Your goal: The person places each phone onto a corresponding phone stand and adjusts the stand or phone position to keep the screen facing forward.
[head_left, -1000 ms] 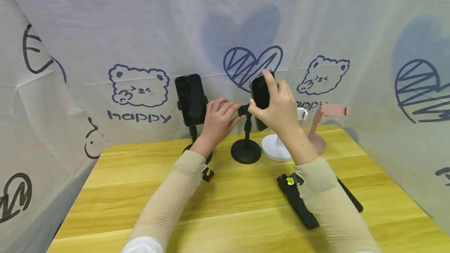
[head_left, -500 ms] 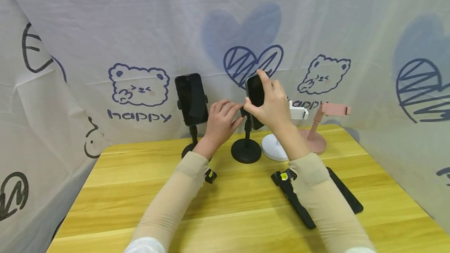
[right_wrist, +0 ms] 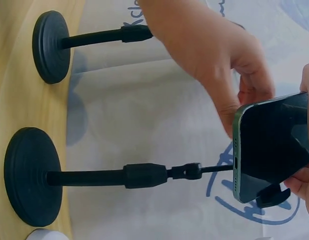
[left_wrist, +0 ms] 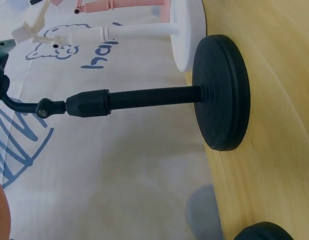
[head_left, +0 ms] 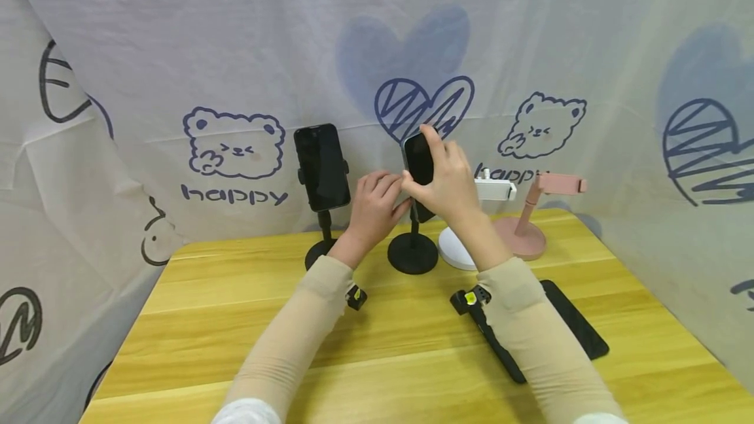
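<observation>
My right hand [head_left: 450,185] grips a dark-screened smartphone [head_left: 419,157] by its edges, thumb on the near side and index finger at the top. The phone stands tilted in front of the clamp of a black phone stand [head_left: 412,254]. Behind the phone, one black clamp arm [right_wrist: 274,196] shows at its edge in the right wrist view. My left hand [head_left: 372,209] holds the clamp's left side with curled fingers, partly hidden by the phone. The stand's thin neck and round base [left_wrist: 222,92] show in the left wrist view.
To the left, another black stand [head_left: 318,252] carries an upright smartphone [head_left: 322,167]. A white phone stand [head_left: 495,190] and a pink one [head_left: 524,241] are on the right. Two flat dark objects lie near my right forearm, one a black slab [head_left: 574,319].
My right hand has moved left and slightly down with the smartphone, bringing it over the black stand's clamp. My left hand has shifted slightly right at the clamp.
</observation>
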{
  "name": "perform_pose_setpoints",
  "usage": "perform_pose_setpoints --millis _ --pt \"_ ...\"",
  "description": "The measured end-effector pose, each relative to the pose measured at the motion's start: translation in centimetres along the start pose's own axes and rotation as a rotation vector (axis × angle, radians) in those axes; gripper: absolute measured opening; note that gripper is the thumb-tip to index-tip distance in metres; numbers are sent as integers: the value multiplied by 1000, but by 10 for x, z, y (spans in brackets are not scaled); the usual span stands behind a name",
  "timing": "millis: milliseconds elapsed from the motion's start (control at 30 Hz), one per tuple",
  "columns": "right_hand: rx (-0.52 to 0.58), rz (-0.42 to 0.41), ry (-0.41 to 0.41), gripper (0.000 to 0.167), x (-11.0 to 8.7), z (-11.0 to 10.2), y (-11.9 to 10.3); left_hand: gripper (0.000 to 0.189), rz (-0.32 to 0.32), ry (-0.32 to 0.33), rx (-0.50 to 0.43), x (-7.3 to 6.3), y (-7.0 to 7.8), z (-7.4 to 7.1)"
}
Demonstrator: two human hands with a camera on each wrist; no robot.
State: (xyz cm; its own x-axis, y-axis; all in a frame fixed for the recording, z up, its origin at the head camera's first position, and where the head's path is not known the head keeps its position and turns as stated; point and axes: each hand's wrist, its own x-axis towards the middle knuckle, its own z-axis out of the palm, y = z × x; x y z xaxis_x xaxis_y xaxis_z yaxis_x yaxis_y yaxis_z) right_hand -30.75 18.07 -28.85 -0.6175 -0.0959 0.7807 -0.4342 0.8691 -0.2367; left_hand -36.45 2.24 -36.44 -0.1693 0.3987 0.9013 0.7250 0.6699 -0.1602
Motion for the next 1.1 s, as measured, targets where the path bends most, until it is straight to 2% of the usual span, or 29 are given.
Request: perform_pose_setpoints --millis 200,400,600,767,933,1100 --pt "7 23 -15 74 -2 6 6 32 -6 -1 -20 3 5 2" --pt "3 28 -13 73 -2 9 10 31 -12 -6 0 9 10 7" --pt "-12 17 -1 74 -2 10 14 30 -35 -7 -22 9 9 9" --pt "-49 15 37 74 -5 8 22 34 -15 3 -29 7 9 8" --pt "-66 -2 25 74 -6 7 26 34 16 19 5 7 9 10" --pt "-80 -6 17 74 -6 6 28 31 11 20 5 7 8 13"
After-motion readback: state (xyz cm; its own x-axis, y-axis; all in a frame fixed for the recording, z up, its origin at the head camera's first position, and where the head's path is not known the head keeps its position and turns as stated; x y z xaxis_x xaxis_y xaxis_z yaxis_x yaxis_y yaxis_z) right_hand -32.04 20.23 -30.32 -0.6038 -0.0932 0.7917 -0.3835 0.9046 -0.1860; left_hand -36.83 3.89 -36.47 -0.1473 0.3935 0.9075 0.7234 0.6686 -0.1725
